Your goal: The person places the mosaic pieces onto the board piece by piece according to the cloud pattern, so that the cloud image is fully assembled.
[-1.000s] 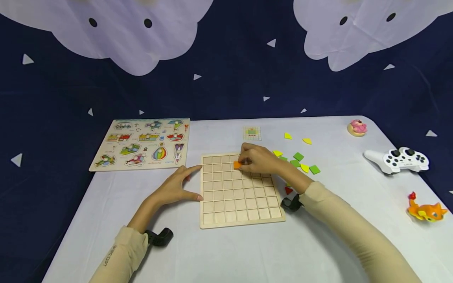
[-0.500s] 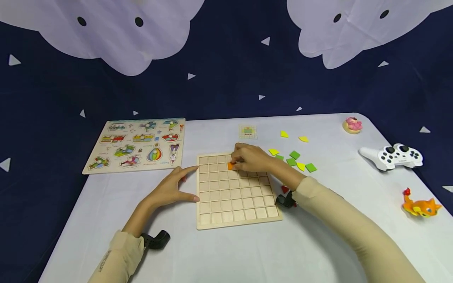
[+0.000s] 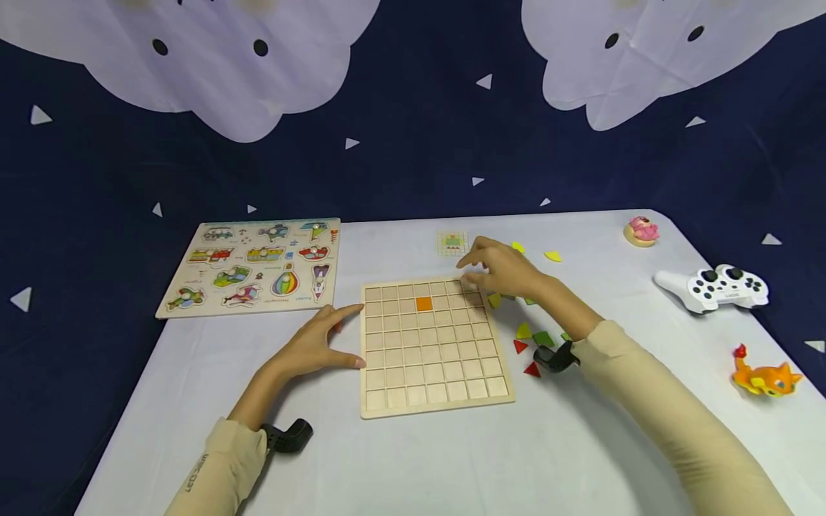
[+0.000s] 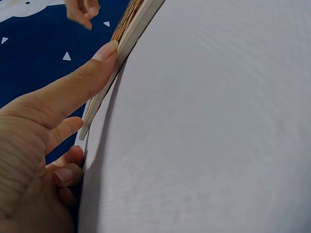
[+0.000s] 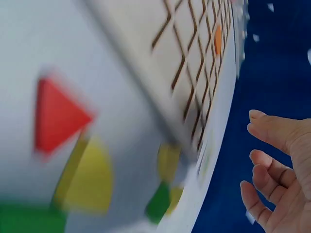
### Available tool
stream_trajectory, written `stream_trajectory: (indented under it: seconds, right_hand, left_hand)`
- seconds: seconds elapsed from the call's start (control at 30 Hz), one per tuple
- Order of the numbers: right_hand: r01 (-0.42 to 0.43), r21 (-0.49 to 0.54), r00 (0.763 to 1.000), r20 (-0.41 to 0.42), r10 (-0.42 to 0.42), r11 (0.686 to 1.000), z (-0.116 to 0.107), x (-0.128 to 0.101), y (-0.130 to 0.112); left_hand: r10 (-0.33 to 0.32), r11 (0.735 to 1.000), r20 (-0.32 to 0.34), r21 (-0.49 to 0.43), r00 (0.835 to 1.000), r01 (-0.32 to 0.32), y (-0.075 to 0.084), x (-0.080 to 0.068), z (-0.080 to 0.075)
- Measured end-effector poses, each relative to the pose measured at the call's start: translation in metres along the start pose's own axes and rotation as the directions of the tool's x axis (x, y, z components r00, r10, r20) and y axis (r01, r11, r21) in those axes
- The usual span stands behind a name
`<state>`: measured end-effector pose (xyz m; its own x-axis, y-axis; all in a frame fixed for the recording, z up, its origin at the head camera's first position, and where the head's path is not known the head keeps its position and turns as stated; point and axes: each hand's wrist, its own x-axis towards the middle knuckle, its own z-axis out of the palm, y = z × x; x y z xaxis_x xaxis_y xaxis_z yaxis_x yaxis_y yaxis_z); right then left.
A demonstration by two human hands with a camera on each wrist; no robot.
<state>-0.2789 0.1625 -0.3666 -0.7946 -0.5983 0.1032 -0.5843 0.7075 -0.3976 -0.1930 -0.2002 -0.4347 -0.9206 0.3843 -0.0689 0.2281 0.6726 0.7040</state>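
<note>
A wooden grid board lies on the white table, with one orange square in a cell of its second row from the back. My left hand touches the board's left edge with thumb and forefinger spread apart; the left wrist view shows the thumb against the edge. Over the board's far right corner hovers my right hand, fingers loosely bent and holding nothing. Below it and to the board's right lie red triangles, yellow rounded pieces and green squares, some hidden by the right hand and forearm.
A small pattern card lies behind the board. To the left is a vehicle puzzle board. Along the right stand a pink figurine, a white game controller and an orange toy figure.
My right hand has let go of the orange square, which now lies in its cell, and has moved right and slightly back. My left hand stays at the board's edge.
</note>
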Motion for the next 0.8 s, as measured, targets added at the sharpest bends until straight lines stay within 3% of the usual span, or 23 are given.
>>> stream_trajectory:
  seconds: [0.17, 0.37, 0.8]
  right_hand:
    - [-0.054, -0.001, 0.999, -0.004, 0.054, 0.999, -0.008, -0.020, 0.024]
    - [-0.114, 0.022, 0.993, 0.036, 0.113, 0.993, -0.003, -0.038, 0.037]
    - [-0.077, -0.078, 0.997, 0.006, 0.078, 0.994, 0.010, -0.050, 0.041]
  left_hand:
    - [0.005, 1.000, 0.006, -0.002, 1.000, -0.005, 0.000, -0.001, -0.001]
    - [0.000, 1.000, 0.007, 0.006, 1.000, 0.000, 0.000, 0.000, -0.001]
    - [0.006, 1.000, -0.004, 0.004, 1.000, -0.006, 0.001, -0.001, -0.001]
